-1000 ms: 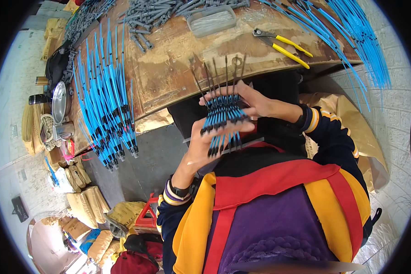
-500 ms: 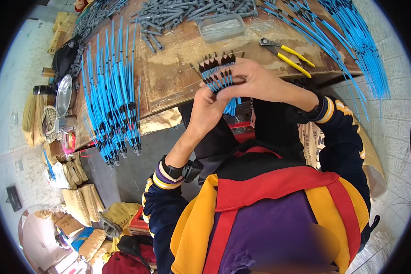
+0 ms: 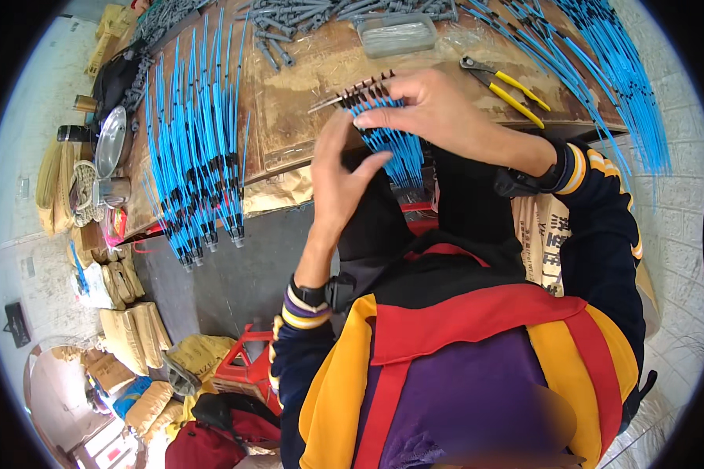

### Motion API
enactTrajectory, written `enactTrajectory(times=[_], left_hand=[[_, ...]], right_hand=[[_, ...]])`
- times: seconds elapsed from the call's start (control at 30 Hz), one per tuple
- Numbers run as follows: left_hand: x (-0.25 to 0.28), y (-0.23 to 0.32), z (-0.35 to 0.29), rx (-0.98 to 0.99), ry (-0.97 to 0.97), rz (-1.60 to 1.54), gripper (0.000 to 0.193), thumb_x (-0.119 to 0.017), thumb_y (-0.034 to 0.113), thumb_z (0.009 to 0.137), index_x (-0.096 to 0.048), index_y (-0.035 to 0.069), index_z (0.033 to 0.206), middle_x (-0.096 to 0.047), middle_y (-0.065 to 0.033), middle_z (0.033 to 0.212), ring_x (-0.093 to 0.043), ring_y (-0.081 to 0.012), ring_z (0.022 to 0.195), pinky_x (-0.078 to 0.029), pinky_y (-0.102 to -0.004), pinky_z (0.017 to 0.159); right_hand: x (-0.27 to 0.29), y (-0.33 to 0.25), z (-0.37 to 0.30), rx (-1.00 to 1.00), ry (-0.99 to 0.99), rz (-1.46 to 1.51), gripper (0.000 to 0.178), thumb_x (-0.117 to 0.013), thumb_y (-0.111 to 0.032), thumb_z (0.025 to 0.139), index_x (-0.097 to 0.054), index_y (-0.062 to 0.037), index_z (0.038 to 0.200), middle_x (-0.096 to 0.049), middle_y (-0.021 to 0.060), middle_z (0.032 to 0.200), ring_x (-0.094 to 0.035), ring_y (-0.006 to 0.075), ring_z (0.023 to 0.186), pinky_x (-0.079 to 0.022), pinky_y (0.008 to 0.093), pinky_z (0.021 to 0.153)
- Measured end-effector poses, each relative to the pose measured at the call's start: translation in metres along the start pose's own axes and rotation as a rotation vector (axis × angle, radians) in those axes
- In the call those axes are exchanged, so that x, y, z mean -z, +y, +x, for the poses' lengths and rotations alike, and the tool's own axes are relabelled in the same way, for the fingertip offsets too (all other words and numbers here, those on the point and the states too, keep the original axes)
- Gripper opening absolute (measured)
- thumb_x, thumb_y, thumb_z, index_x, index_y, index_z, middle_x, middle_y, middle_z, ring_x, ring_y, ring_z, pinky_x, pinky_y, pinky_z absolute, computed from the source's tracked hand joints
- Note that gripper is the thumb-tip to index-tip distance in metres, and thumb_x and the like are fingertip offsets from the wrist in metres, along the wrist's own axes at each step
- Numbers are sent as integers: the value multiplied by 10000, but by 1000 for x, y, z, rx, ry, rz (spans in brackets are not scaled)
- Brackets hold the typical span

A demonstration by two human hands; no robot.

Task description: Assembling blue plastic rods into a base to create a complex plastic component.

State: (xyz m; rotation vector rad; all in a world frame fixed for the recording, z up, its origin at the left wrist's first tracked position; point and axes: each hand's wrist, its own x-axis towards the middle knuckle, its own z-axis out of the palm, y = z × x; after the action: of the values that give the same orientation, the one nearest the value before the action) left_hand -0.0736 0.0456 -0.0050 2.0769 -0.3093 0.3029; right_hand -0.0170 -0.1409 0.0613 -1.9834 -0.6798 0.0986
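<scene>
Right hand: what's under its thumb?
The right hand has a bundle of thin blue strips under its thumb: black parts show above the thumb, blue lengths below. The stretch directly beneath the thumb is covered and can't be seen.

Left hand (image 3: 336, 181) is standing on left, fingers (image 3: 335, 134) pointing far, left thumb (image 3: 371, 165) spreading rightward. Right hand (image 3: 430, 103) is pinching, right thumb (image 3: 385, 118) pointing left. Left forearm (image 3: 318, 252) is leaning from near side, right forearm (image 3: 516, 148) slanting from right.
</scene>
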Motion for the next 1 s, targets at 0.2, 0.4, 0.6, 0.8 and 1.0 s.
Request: enactTrajectory(times=[0.2, 0.4, 0.6, 0.8, 1.0], left_hand=[[-18, -13, 28, -197, -294, 59, 566, -779, 197, 706, -609, 77, 1232, -505, -137, 1397, -455, -330, 1307, -393, -414, 1073], [-24, -20, 43, -564, -345, 309, 541, -742, 186, 690, -635, 142, 1218, -498, -98, 1415, -433, -317, 1329, -381, -417, 1089], [-24, -14, 44, -539, -354, 382, 542, -699, 157, 696, -635, 164, 1235, -515, -85, 1399, -437, -312, 1325, -383, -421, 1093], [-21, -14, 43, -557, -362, 437, 543, -721, 275, 723, -630, 157, 1245, -547, -74, 1362, -462, -321, 1300, -402, -430, 1078], [-26, -12, 42, -492, -330, 316, 719, -621, -24, 572, -603, 160, 1267, -521, -55, 1391, -417, -306, 1340, -378, -415, 1106]], right_hand=[[-15, 6, -36, 221, -32, 197, 184, -703, -93, 824, -724, -24, 993, -629, 103, 1223, -606, 199, 1106, -490, 277, 884], [-18, 24, -62, 291, -2, 147, 282, -720, -107, 806, -702, -56, 1082, -589, 140, 1280, -599, 281, 1122, -462, 364, 956], [19, 28, -71, 162, 418, 335, 310, -597, -228, 940, -638, 1, 1144, -564, 148, 1290, -585, 315, 1136, -429, 421, 995], [76, 88, 68, 224, 122, -409, 215, -598, -215, 909, -671, -23, 974, -665, 102, 925, -657, 258, 879, -502, 357, 765], [75, 118, 108, 66, -135, -840, 123, -636, -148, 820, -660, -44, 882, -658, 135, 895, -631, 303, 843, -487, 402, 696]])
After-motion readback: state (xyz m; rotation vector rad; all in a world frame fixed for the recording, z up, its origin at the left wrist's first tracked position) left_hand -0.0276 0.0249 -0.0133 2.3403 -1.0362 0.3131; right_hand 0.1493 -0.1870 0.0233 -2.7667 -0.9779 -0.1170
